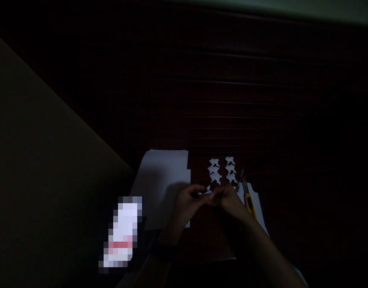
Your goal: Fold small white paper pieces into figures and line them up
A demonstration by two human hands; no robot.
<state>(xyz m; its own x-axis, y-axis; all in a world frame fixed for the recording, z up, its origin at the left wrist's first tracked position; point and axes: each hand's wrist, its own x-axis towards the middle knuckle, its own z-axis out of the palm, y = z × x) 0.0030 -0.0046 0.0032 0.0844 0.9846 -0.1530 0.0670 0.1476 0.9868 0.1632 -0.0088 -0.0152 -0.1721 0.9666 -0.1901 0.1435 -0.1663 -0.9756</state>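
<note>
Closest in, the left hand and right hand meet fingertip to fingertip, both pinched on a small paper piece just above the dark wooden table. A white sheet lies just left of them. Folded paper shapes sit in two rows just beyond, and a yellow knife lies beside the right hand. The room is very dim.

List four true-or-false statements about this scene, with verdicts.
1. The left hand and right hand pinch one small paper piece between them. True.
2. The yellow knife lies left of the hands. False: it lies just right of the right hand.
3. Folded pieces sit in two columns beyond the hands. True.
4. The big sheet is red. False: it is white.
</note>
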